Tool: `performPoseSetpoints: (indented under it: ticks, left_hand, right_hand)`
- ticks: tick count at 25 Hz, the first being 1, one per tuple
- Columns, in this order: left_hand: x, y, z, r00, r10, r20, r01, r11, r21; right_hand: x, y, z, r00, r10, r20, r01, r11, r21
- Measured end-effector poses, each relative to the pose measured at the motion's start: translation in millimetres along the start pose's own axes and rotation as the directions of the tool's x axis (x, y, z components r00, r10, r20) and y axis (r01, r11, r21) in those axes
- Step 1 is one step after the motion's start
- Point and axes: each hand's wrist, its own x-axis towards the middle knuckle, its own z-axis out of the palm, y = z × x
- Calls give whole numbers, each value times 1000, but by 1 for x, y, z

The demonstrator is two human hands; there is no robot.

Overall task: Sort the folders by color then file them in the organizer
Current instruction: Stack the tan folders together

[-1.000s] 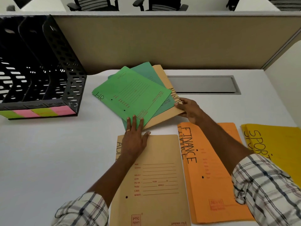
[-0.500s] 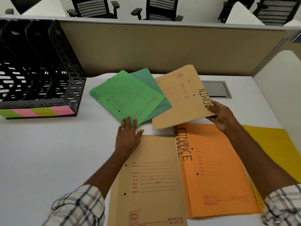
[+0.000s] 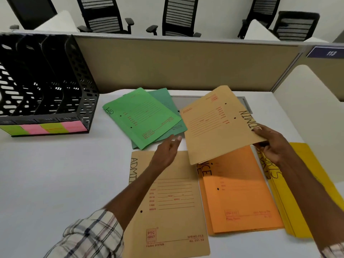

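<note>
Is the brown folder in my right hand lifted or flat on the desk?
Lifted: right hand grips the brown folder, tilted above the orange folders.

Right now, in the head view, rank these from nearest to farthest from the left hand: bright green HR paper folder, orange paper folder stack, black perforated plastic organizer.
1. Bright green HR folder, just ahead of the left hand.
2. Orange folder stack, to its right.
3. Black organizer, far left.

Organizer's (image 3: 46, 86) far left on the surface (image 3: 55, 174), HR folders (image 3: 143, 118) behind the flat ADMIN folder (image 3: 173, 211), finance stack (image 3: 242, 192) to its right, partly under the raised ADMIN folder (image 3: 214, 127), sports stack (image 3: 307, 183) rightmost.
</note>
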Motion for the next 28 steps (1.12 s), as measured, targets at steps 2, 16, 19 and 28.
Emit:
performPoseSetpoints:
  ticks: [2,16,19,28]
  left_hand:
    - [-6,12,8,993,-110,41,110,994,2]
    - [-78,34,6,957,-119,266,273,685,-675]
    - [-96,31,-6,957,-116,267,280,616,-736]
    - [-149,23,-22,925,-52,376,318,647,-693]
  right_hand:
    - [-13,0,-5,1000,-13,18,13,1000,-4]
    - [-115,-1,-8,999,-26,-25,29,988,155]
    - [-146,9,13,997,-38,-67,54,961,270]
    - [-276,113,107,954,-300,-27,300,937,180]
